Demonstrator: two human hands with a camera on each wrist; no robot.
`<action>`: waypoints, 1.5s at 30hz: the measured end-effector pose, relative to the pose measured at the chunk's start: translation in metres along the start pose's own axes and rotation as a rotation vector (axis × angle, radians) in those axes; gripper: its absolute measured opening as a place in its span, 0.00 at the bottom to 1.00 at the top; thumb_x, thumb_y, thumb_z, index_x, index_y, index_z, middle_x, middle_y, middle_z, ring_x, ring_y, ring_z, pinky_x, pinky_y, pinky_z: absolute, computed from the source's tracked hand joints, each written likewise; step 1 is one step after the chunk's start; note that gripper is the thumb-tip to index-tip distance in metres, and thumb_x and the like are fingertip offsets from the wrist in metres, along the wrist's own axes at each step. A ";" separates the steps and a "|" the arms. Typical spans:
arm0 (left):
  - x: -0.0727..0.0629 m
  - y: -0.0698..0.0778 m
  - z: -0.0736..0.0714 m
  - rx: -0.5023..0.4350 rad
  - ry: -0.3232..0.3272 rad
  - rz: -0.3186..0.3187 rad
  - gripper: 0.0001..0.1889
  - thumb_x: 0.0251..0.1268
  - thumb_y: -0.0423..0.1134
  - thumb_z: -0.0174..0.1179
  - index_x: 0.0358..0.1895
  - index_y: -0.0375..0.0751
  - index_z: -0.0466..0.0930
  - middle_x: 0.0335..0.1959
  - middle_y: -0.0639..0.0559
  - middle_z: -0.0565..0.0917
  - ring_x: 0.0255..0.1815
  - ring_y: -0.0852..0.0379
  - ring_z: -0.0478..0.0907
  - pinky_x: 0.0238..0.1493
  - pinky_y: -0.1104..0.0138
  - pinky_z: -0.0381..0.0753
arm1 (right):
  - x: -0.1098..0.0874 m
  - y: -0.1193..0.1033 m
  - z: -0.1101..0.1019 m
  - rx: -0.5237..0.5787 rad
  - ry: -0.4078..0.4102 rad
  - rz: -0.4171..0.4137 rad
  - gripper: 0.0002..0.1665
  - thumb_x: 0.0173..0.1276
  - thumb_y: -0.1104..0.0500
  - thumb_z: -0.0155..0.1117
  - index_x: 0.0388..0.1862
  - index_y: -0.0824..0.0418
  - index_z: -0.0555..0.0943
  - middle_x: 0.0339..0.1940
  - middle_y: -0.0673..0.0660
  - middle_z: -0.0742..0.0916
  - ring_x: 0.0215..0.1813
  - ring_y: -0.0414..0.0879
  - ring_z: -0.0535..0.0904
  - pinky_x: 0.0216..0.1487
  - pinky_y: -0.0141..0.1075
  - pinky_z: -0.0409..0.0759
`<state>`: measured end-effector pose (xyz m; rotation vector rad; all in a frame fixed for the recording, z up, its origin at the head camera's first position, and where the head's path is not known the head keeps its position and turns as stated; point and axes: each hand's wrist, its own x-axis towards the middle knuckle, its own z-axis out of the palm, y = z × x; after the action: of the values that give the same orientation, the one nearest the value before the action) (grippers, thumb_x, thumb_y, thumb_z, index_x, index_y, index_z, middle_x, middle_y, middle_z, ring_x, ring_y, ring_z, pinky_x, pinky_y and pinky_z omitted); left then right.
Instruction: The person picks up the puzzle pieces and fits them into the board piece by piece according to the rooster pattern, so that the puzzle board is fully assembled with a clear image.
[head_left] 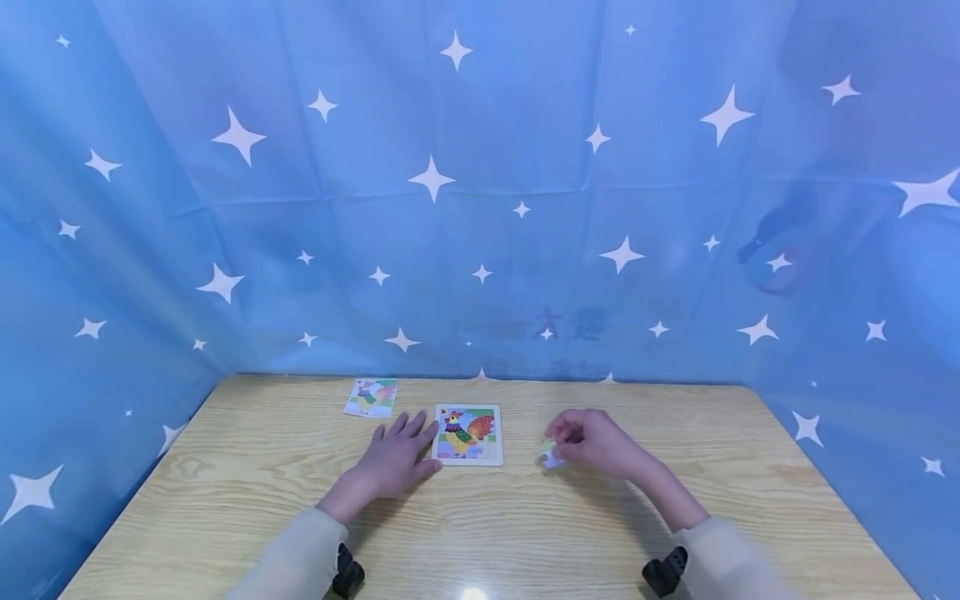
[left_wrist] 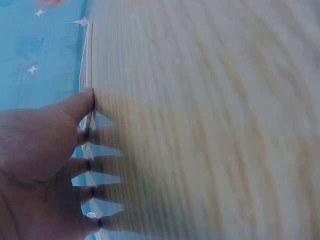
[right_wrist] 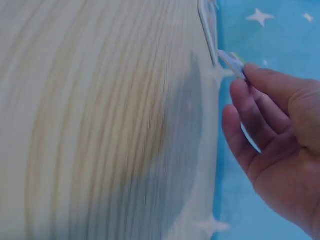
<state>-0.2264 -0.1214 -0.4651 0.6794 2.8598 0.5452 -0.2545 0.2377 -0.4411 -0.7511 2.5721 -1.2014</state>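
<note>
A jigsaw puzzle (head_left: 467, 427) with a rooster picture lies in a white frame mid-table; a pale patch shows at its lower right. Touching the frame's left side, my left hand (head_left: 397, 460) rests on the table with its fingers spread. In the left wrist view the thumb and fingers of the left hand (left_wrist: 40, 160) reach the tabletop. To the right of the puzzle, my right hand (head_left: 600, 443) pinches a small puzzle piece (head_left: 551, 455) between thumb and fingers. The right wrist view shows the piece (right_wrist: 233, 64) held above the table by the right hand (right_wrist: 280, 120).
A picture card (head_left: 372, 397) with a paler rooster lies at the back left of the wooden table (head_left: 480, 533). Behind the table hangs a blue curtain (head_left: 480, 233) with white stars. Dark wrist devices (head_left: 348, 572) sit at both sleeves.
</note>
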 end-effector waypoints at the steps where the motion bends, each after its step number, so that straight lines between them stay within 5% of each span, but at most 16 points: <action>1: 0.000 0.000 0.000 0.003 0.000 0.002 0.34 0.79 0.50 0.56 0.79 0.35 0.62 0.79 0.31 0.58 0.79 0.27 0.50 0.70 0.29 0.50 | 0.005 -0.002 0.004 0.013 0.012 0.000 0.11 0.66 0.71 0.69 0.47 0.66 0.85 0.34 0.51 0.86 0.36 0.44 0.82 0.35 0.34 0.81; 8: 0.001 0.000 0.002 0.002 0.010 -0.020 0.33 0.79 0.50 0.57 0.78 0.36 0.63 0.80 0.33 0.58 0.79 0.28 0.50 0.71 0.30 0.51 | 0.033 -0.014 0.035 0.046 0.029 0.015 0.17 0.73 0.68 0.64 0.59 0.67 0.84 0.35 0.53 0.86 0.32 0.43 0.78 0.30 0.33 0.77; 17: 0.001 0.002 0.000 -0.001 -0.002 -0.043 0.34 0.78 0.52 0.57 0.79 0.38 0.63 0.80 0.35 0.58 0.80 0.30 0.50 0.72 0.31 0.51 | 0.054 -0.027 0.063 0.014 0.044 -0.007 0.13 0.72 0.69 0.64 0.54 0.65 0.86 0.33 0.50 0.86 0.34 0.41 0.80 0.34 0.34 0.78; 29: -0.001 0.005 -0.004 -0.008 -0.003 -0.039 0.34 0.78 0.51 0.57 0.79 0.37 0.63 0.80 0.34 0.58 0.80 0.30 0.50 0.72 0.31 0.51 | 0.058 -0.026 0.075 -0.044 0.038 -0.027 0.11 0.70 0.70 0.65 0.50 0.65 0.86 0.34 0.50 0.83 0.34 0.43 0.76 0.34 0.35 0.75; 45: -0.002 0.004 -0.003 -0.010 0.001 -0.039 0.34 0.78 0.52 0.58 0.79 0.37 0.64 0.80 0.35 0.59 0.80 0.30 0.50 0.71 0.31 0.51 | 0.059 -0.027 0.080 -0.276 0.020 -0.014 0.14 0.74 0.64 0.67 0.55 0.65 0.87 0.39 0.52 0.79 0.37 0.43 0.72 0.36 0.37 0.73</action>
<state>-0.2242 -0.1198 -0.4603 0.6199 2.8631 0.5531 -0.2645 0.1393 -0.4701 -0.8139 2.7881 -0.8706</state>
